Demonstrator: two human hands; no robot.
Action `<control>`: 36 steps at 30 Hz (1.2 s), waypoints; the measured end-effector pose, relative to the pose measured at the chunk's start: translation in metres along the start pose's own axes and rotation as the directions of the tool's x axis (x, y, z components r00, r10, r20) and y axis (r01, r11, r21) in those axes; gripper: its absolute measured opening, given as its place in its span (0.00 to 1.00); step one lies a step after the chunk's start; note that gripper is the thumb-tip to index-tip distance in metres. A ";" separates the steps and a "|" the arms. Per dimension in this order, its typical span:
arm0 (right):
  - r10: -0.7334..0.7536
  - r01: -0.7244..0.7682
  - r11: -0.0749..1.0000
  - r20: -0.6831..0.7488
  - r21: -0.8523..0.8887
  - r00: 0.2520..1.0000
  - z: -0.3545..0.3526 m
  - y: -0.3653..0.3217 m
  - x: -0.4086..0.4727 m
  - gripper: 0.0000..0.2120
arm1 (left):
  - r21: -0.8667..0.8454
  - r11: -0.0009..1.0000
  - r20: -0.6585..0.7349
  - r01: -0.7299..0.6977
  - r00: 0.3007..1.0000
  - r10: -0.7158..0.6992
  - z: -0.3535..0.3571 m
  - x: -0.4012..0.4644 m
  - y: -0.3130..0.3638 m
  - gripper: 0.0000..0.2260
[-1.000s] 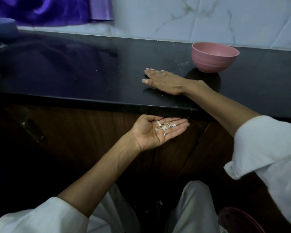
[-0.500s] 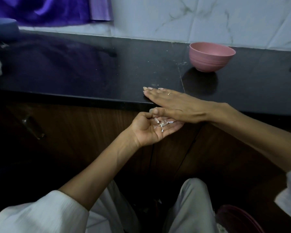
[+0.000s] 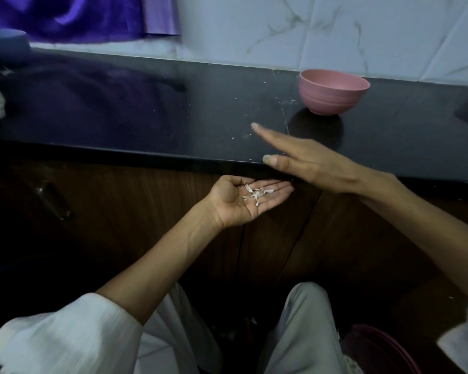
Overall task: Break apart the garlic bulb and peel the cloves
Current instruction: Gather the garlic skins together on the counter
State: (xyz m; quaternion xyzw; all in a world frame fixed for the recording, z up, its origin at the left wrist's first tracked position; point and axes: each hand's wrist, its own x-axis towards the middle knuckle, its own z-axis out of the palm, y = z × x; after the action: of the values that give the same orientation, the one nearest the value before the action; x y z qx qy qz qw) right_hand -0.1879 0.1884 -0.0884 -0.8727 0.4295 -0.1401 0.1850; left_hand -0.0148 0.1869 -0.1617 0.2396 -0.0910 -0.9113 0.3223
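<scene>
Left hand [image 3: 243, 203], mid-frame below the counter [image 3: 146, 117] edge, palm up, fingers relaxed, cradles garlic skins [image 3: 256, 194]. Right hand [image 3: 305, 157] flat, fingers straight, apparently skimming counter. Pink bowl [image 3: 333, 95] upper right.

Home kitchen: black stone counter [image 3: 146, 109], marble-tiled wall [image 3: 281, 28], pink bowl [image 3: 333, 93].

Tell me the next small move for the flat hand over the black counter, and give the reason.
Probably sweep the right hand toward the counter edge once more. Small pale flecks of garlic skin lie on the black stone counter beside its straight fingers, and the left hand waits palm up just below the edge, already holding thin garlic peels. The pink plastic bowl stands apart, behind.
</scene>
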 end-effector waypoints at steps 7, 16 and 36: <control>0.257 -0.209 0.891 0.068 -0.403 0.964 -0.008 0.035 0.009 0.61 | -0.019 1.000 0.010 -0.002 1.000 0.003 0.004 -0.003 -0.001 0.22; 0.049 0.014 0.892 0.127 -0.451 0.991 0.019 0.011 -0.013 0.54 | 0.065 0.997 -0.010 -0.032 0.999 0.032 0.001 -0.002 -0.001 0.21; -0.038 0.072 0.909 0.089 -0.411 0.995 0.035 -0.004 0.006 0.53 | 0.077 0.995 -0.053 -0.058 0.997 0.063 0.003 -0.005 -0.004 0.22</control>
State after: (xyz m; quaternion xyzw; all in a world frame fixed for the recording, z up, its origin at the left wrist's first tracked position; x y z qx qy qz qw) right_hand -0.1673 0.1929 -0.1174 -0.9087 0.4170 -0.0165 0.0089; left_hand -0.0151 0.1926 -0.1585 0.2739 -0.1235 -0.8900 0.3429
